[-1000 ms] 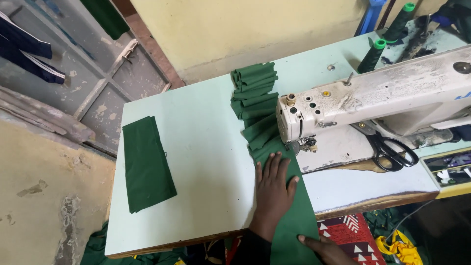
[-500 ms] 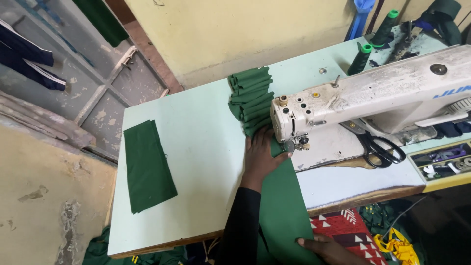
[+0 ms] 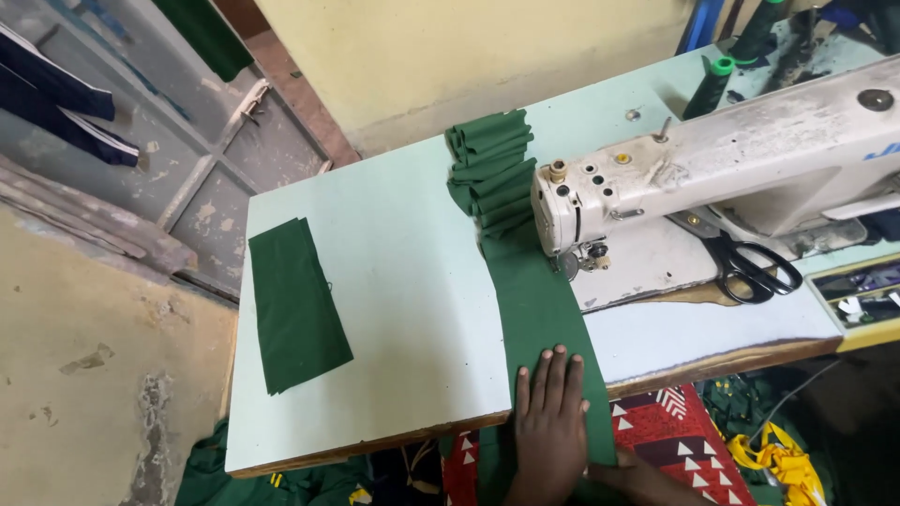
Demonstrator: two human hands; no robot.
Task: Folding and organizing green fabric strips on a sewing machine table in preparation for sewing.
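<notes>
The left hand [image 3: 550, 422] lay flat, palm down, its fingers [image 3: 561, 375] straight, close together and pointing away from the body. The right hand [image 3: 637, 473] sat low at the frame's bottom edge, only partly visible, its fingers hidden from view.

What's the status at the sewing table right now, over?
Left hand flat on green strip. Right hand at strip's edge, below table. Scissors lie clear.

Long green fabric strip [image 3: 539, 309] lies flat, pleated behind the needle.
</notes>
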